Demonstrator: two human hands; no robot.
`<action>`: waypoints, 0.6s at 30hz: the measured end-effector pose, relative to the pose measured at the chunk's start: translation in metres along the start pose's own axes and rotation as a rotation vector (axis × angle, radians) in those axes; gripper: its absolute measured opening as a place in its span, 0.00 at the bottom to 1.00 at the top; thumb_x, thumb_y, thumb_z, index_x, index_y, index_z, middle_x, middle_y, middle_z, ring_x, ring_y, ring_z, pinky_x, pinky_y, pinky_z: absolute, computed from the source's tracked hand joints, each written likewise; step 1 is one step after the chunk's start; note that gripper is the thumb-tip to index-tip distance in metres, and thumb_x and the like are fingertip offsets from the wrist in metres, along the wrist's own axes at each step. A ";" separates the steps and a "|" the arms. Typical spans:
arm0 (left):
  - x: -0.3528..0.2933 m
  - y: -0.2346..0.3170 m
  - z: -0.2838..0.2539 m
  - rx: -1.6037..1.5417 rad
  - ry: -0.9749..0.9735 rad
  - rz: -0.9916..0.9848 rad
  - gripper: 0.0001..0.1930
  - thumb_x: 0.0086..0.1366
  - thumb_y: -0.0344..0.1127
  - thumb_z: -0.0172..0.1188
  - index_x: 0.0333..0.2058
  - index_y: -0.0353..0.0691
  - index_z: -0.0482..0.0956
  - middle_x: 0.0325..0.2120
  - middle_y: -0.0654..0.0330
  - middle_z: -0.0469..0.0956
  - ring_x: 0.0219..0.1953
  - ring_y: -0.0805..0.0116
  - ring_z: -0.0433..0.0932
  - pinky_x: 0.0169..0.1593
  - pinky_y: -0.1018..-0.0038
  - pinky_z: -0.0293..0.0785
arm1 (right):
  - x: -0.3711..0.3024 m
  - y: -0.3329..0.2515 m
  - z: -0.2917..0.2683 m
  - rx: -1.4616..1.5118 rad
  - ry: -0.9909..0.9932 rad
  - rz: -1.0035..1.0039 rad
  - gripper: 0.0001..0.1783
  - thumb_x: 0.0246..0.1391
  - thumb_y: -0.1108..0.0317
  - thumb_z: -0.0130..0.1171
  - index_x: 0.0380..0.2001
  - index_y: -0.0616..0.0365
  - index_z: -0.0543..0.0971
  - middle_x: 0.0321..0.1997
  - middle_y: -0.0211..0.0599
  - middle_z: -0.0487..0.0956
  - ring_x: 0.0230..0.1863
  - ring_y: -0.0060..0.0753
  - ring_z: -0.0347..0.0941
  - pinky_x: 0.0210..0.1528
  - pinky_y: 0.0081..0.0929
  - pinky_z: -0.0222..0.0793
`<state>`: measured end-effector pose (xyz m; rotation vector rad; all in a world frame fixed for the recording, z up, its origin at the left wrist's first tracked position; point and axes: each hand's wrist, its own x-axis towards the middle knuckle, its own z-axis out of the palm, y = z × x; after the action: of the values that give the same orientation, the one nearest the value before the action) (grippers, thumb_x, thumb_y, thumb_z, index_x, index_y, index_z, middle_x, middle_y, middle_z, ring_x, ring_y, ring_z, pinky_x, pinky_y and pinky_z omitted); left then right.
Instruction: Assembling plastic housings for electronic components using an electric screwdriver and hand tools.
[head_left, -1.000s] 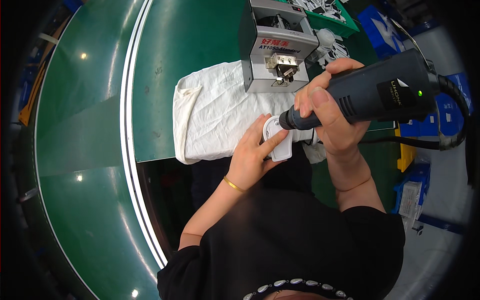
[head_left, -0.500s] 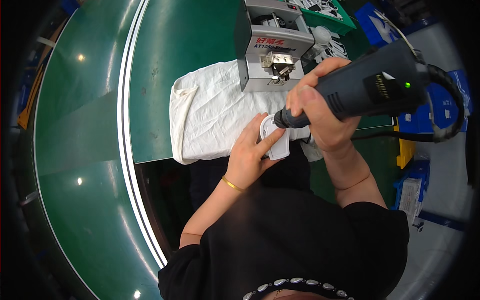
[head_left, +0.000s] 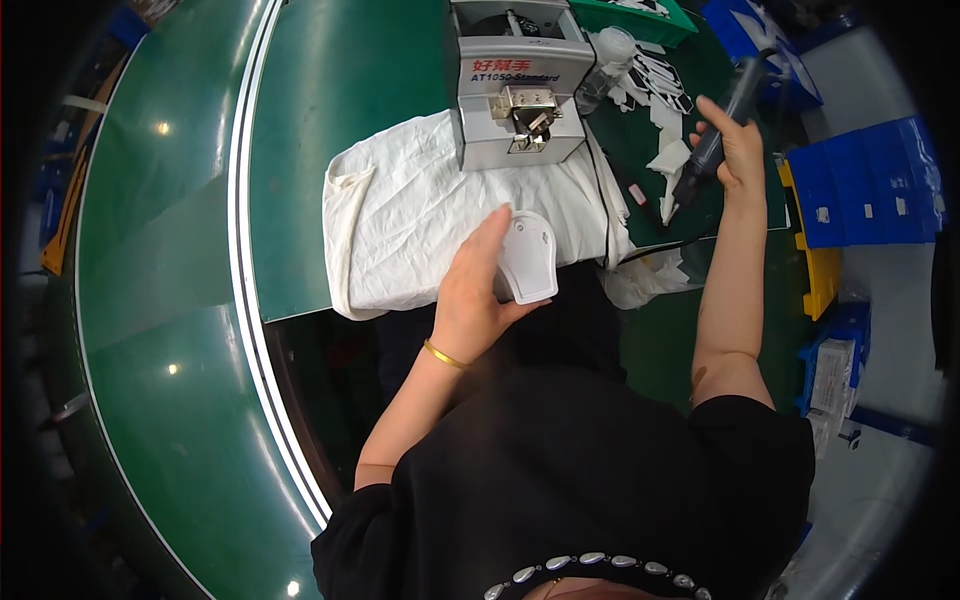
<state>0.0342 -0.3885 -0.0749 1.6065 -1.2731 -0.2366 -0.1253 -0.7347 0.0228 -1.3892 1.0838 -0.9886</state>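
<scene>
White plastic piece: lay gripped in left hand, long axis toward machine. Dark power tool: slanted well to its right, loosely held by right hand.

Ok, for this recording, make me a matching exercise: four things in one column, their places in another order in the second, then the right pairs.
Things
1. White plastic part
2. Dark power tool
3. White cloth
4. Grey machine

Places
A. Spread at the near edge of the green table
B. In the right hand
C. Standing just beyond the cloth
D. In the left hand

Pairs: 1-D, 2-B, 3-A, 4-C
</scene>
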 end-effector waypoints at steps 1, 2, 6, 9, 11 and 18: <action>0.000 0.001 0.000 -0.003 -0.005 0.007 0.59 0.38 0.33 0.82 0.68 0.34 0.56 0.61 0.46 0.70 0.62 0.50 0.71 0.62 0.64 0.69 | 0.020 0.016 -0.020 -0.065 0.001 0.099 0.21 0.43 0.68 0.77 0.35 0.62 0.75 0.31 0.39 0.78 0.28 0.28 0.77 0.28 0.30 0.81; 0.000 0.003 0.000 -0.022 0.001 -0.022 0.59 0.38 0.33 0.82 0.69 0.34 0.54 0.61 0.46 0.70 0.62 0.50 0.71 0.63 0.63 0.68 | 0.037 0.036 -0.040 -0.101 0.021 0.113 0.20 0.43 0.69 0.76 0.35 0.63 0.75 0.31 0.38 0.78 0.28 0.29 0.77 0.30 0.30 0.81; 0.000 0.007 0.001 -0.010 0.005 -0.021 0.64 0.38 0.33 0.82 0.70 0.34 0.46 0.61 0.45 0.70 0.61 0.49 0.73 0.62 0.62 0.69 | 0.081 0.102 -0.080 -0.351 0.129 0.096 0.20 0.42 0.64 0.72 0.35 0.67 0.80 0.30 0.37 0.79 0.27 0.32 0.75 0.30 0.29 0.70; 0.001 0.011 0.000 0.006 -0.023 -0.065 0.67 0.38 0.33 0.83 0.71 0.36 0.42 0.61 0.45 0.70 0.60 0.48 0.73 0.61 0.63 0.70 | 0.084 0.101 -0.072 -0.405 0.128 0.135 0.18 0.42 0.63 0.68 0.33 0.67 0.81 0.28 0.38 0.80 0.26 0.32 0.74 0.30 0.30 0.69; 0.001 0.011 0.003 -0.013 0.039 -0.059 0.64 0.38 0.33 0.82 0.70 0.34 0.47 0.60 0.47 0.72 0.58 0.48 0.74 0.58 0.63 0.73 | 0.080 0.097 -0.064 -0.472 0.153 0.085 0.20 0.41 0.63 0.67 0.35 0.69 0.81 0.30 0.40 0.80 0.31 0.33 0.77 0.33 0.31 0.70; 0.001 0.008 0.006 0.025 0.013 -0.078 0.65 0.38 0.34 0.82 0.71 0.35 0.45 0.60 0.48 0.72 0.57 0.49 0.75 0.58 0.63 0.74 | -0.010 0.064 -0.002 -1.080 0.045 -0.270 0.19 0.51 0.51 0.68 0.37 0.56 0.85 0.41 0.42 0.83 0.45 0.47 0.78 0.47 0.37 0.72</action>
<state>0.0258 -0.3927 -0.0713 1.6783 -1.2090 -0.2595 -0.1357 -0.7269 -0.0412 -2.4269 1.5904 -0.5934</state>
